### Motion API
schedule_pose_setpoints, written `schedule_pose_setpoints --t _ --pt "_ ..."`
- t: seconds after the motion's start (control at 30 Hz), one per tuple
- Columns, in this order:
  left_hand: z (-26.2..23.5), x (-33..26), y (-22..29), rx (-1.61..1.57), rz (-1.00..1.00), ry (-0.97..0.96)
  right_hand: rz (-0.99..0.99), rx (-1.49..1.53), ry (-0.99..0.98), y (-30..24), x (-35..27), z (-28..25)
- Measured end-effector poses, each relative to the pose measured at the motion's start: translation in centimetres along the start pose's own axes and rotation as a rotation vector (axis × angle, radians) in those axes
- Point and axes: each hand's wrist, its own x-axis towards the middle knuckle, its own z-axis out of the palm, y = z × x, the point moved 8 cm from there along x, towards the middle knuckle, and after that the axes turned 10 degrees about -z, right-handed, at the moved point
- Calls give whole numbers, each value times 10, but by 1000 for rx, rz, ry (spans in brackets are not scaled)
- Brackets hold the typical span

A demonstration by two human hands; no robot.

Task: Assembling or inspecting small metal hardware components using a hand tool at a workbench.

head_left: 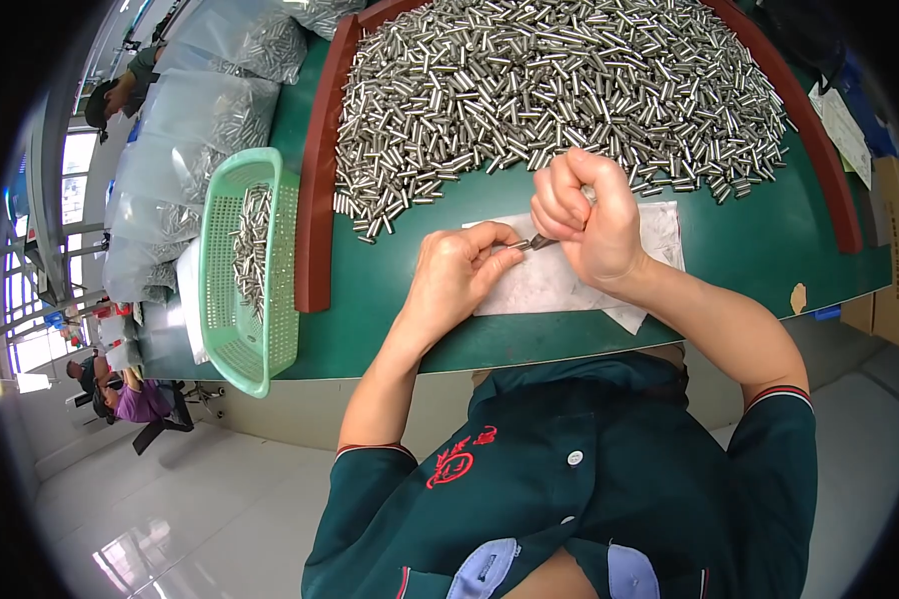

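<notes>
My left hand (451, 272) pinches a small shiny metal pin (518, 246) between thumb and forefinger. My right hand (597, 218) is closed in a fist around a slim tool with a dark pointed tip (540, 241). That tip meets or nearly meets the pin's right end; most of the tool is hidden in the fist, so its kind is unclear. Both hands are above a smudged white paper sheet (539, 288) on the green tabletop (370, 290). Just beyond them spreads a large heap of similar metal pins (569, 95).
Red-brown wooden bars (316, 200) border the heap. A green plastic basket (210, 270) with some pins stands at the left, beside clear bags (180, 150) of pins. Cardboard boxes (897, 240) stand at the right. Other people (135, 394) are farther off at the left.
</notes>
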Motion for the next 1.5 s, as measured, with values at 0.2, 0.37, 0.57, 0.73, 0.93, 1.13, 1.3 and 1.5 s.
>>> schedule_pose_setpoints --t 0.2,0.37,0.57,0.73,0.93,1.13,1.3,1.5 --pt "0 0 1 -4 6 -4 24 -95 -19 2 -1 1" --pt "0 0 0 -13 8 -5 19 -69 -21 0 0 2" --pt "0 0 1 -2 16 5 21 -73 -17 0 0 2" --pt "2 0 -3 14 10 6 11 -93 -26 1 -1 4" --pt "4 1 -3 -20 41 29 -109 -238 -53 -4 -8 13" --pt "0 -2 6 32 130 50 -120 -272 -65 -4 -9 15" --pt "7 -11 27 458 384 126 -75 -191 -40 -4 -6 8" --pt "-14 10 -9 -920 -161 -330 3 -129 -2 0 -1 5"
